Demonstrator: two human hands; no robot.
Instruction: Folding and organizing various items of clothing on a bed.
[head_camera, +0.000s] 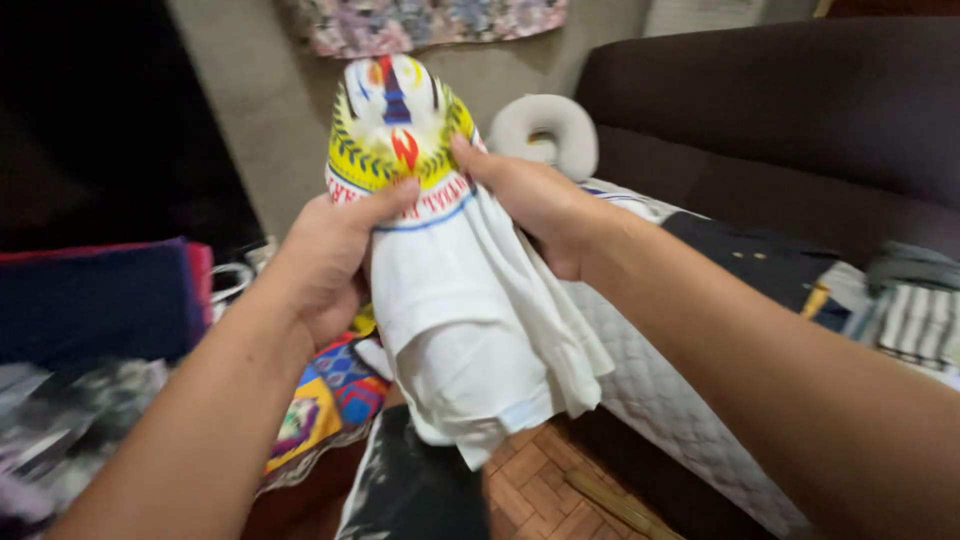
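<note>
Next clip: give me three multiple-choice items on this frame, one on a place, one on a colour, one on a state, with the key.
1. Where is the neck pillow?
A. on the sofa seat
B. on the wood floor
C. in a hand

2. What colour is the cloth below its printed top?
A. black
B. white
C. red

3. How is the cloth held?
A. by the left hand only
B. by the right hand only
C. by both hands

Key: 1 A, it rests on the seat beyond the hands. 2 B, the hanging part is plain white. 3 C, both hands grip the printed top.
</note>
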